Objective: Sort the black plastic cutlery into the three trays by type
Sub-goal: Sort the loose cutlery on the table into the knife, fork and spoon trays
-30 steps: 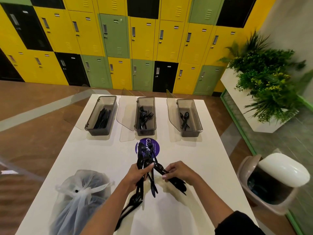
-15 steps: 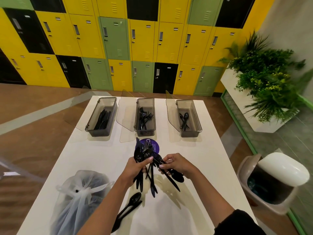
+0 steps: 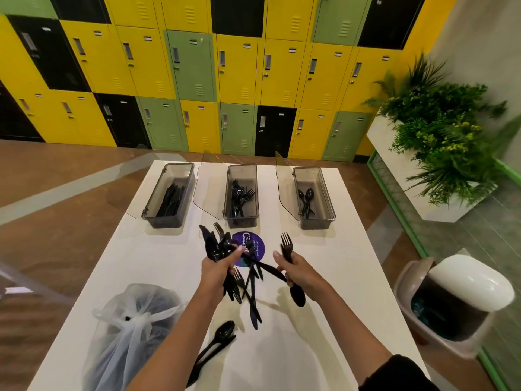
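Both clamped: left hand (image 3: 218, 270) on cutlery bundle (image 3: 213, 244), right hand (image 3: 300, 270) on fork (image 3: 286, 245); tied bag (image 3: 132, 320) beside left forearm.

Left hand (image 3: 217, 270), right hand (image 3: 298, 270) and both forearms are bare, seen from above — a black sleeve (image 3: 394, 373) covers only the right arm's upper part, at the frame's lower edge.
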